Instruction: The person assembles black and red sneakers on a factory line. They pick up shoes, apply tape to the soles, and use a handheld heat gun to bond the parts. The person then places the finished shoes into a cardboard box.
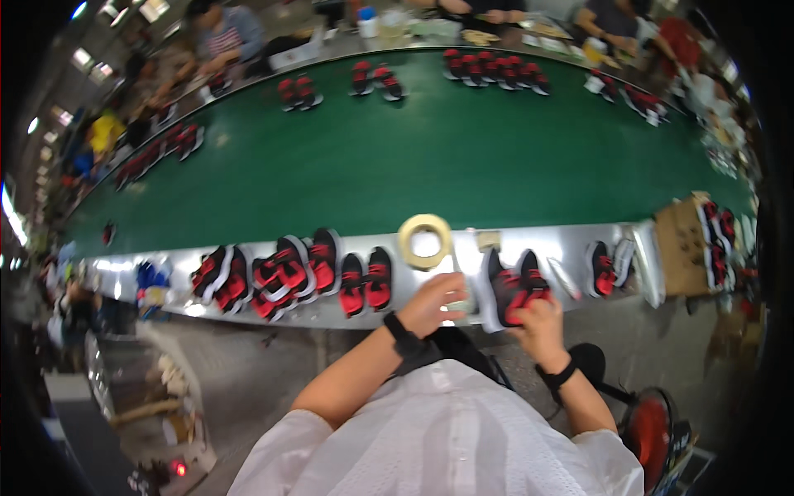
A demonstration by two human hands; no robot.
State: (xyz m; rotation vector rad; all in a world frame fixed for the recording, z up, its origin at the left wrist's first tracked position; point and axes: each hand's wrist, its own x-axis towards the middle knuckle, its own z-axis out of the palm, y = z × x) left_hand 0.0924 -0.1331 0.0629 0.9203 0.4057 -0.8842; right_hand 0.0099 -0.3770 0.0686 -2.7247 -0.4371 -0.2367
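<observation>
White shirt (438, 430) nearest, shoes (506, 289) by right hand (542, 331) point lengthwise toward belt (430, 165).

Shoe factory; long green worktable (372, 157), many red-and-black shoes (378, 279), people (236, 31) along the far edge

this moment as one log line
left hand: near tape roll | right hand: touching black-red shoes | more shoes: leftward on metal ledge
</observation>
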